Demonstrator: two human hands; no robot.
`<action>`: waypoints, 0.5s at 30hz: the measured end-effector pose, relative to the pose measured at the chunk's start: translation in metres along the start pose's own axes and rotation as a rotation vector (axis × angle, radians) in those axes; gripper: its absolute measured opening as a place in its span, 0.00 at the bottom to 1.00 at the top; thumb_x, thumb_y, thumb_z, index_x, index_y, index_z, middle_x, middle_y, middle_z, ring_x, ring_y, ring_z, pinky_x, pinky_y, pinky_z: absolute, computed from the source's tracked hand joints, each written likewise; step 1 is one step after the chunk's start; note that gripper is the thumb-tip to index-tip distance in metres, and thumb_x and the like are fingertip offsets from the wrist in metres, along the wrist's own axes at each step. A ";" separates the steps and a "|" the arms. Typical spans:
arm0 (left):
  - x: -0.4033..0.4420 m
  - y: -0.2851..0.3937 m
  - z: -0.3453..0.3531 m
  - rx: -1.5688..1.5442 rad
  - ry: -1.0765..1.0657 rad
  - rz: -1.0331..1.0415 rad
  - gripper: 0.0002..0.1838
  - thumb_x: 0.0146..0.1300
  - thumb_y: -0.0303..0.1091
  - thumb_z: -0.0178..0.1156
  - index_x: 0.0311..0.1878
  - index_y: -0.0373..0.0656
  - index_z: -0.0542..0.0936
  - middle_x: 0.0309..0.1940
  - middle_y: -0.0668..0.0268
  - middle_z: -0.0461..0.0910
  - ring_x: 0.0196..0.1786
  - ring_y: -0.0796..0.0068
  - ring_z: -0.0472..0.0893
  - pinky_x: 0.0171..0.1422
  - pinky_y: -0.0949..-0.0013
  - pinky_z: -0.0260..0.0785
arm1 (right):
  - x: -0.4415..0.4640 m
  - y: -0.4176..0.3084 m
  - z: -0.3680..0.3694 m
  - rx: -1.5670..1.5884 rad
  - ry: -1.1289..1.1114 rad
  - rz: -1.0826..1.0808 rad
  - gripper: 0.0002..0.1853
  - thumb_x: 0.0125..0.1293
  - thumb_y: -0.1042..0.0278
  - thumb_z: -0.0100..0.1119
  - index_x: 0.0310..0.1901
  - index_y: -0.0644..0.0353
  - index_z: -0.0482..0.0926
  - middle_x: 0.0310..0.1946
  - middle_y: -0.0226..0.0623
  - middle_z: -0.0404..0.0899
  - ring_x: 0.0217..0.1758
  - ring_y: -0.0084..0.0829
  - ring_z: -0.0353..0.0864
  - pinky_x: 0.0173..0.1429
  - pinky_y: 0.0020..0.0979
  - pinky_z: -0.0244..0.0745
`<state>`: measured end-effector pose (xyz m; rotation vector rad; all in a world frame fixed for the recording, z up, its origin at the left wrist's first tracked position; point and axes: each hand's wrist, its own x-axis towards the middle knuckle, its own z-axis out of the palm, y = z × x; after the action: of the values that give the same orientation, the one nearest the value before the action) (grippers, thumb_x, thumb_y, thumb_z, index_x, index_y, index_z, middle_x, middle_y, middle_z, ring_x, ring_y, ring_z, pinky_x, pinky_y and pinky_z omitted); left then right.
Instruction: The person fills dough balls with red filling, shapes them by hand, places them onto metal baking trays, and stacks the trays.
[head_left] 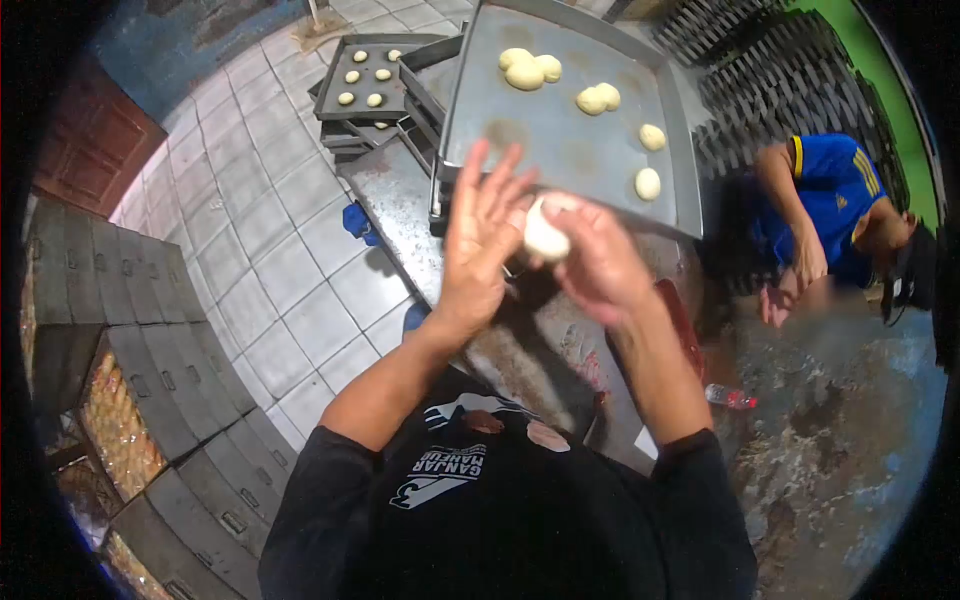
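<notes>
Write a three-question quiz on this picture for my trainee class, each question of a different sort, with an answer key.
1. Multiple choice: what does the right hand hold?
A. A cloth
B. A pale dough ball
C. A bottle

2. True or false: on the large tray, some of the dough balls touch one another.

3. Short answer: on which side of the picture is the co-worker, and what colours show on the shirt?

Key:
1. B.
2. True; near the far side they lie in clusters, while two sit singly by the right edge.
3. The right side; blue with yellow stripes.
</notes>
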<state>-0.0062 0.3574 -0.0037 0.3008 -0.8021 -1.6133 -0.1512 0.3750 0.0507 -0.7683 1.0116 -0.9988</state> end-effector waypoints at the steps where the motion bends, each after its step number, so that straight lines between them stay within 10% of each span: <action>1: 0.013 0.012 -0.012 0.105 0.034 0.052 0.43 0.71 0.22 0.53 0.84 0.46 0.43 0.79 0.49 0.59 0.77 0.57 0.65 0.81 0.56 0.55 | 0.025 -0.017 0.006 -0.097 0.132 -0.088 0.15 0.76 0.62 0.60 0.56 0.63 0.76 0.42 0.34 0.86 0.38 0.22 0.85 0.41 0.25 0.80; 4: 0.029 0.042 -0.056 0.359 0.127 0.095 0.35 0.71 0.26 0.54 0.80 0.38 0.55 0.70 0.46 0.70 0.70 0.58 0.73 0.75 0.58 0.66 | 0.116 -0.034 -0.024 -0.591 0.277 -0.285 0.17 0.74 0.65 0.61 0.57 0.66 0.74 0.46 0.42 0.85 0.43 0.32 0.85 0.46 0.32 0.81; 6: 0.030 0.058 -0.086 0.447 0.189 0.028 0.31 0.72 0.28 0.53 0.76 0.35 0.61 0.66 0.46 0.74 0.65 0.61 0.77 0.71 0.58 0.70 | 0.163 -0.019 -0.055 -1.606 0.078 -0.755 0.21 0.72 0.66 0.63 0.59 0.70 0.72 0.53 0.51 0.81 0.51 0.46 0.83 0.56 0.43 0.79; 7: 0.031 0.065 -0.098 0.503 0.239 0.005 0.29 0.73 0.29 0.53 0.75 0.34 0.64 0.64 0.47 0.75 0.62 0.62 0.79 0.69 0.58 0.71 | 0.181 -0.018 -0.058 -1.760 -0.166 -0.429 0.26 0.71 0.62 0.62 0.62 0.72 0.70 0.61 0.58 0.73 0.62 0.56 0.74 0.68 0.50 0.70; 9: 0.026 0.075 -0.134 0.662 0.203 0.065 0.24 0.76 0.32 0.52 0.71 0.33 0.68 0.61 0.48 0.78 0.59 0.64 0.80 0.66 0.61 0.72 | 0.189 -0.019 -0.055 -1.735 -0.288 -0.737 0.29 0.72 0.58 0.61 0.65 0.72 0.68 0.70 0.58 0.66 0.73 0.57 0.65 0.77 0.51 0.61; 15: 0.027 0.087 -0.174 0.777 0.249 -0.026 0.22 0.76 0.31 0.52 0.70 0.33 0.70 0.63 0.51 0.78 0.57 0.67 0.80 0.64 0.62 0.72 | 0.206 0.001 -0.065 -1.700 -0.340 -0.624 0.32 0.78 0.55 0.51 0.72 0.72 0.62 0.80 0.58 0.51 0.83 0.56 0.49 0.85 0.52 0.47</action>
<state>0.1601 0.2746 -0.0667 1.0429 -1.2034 -1.1918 -0.1725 0.1794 -0.0389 -2.6530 1.1976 -0.2160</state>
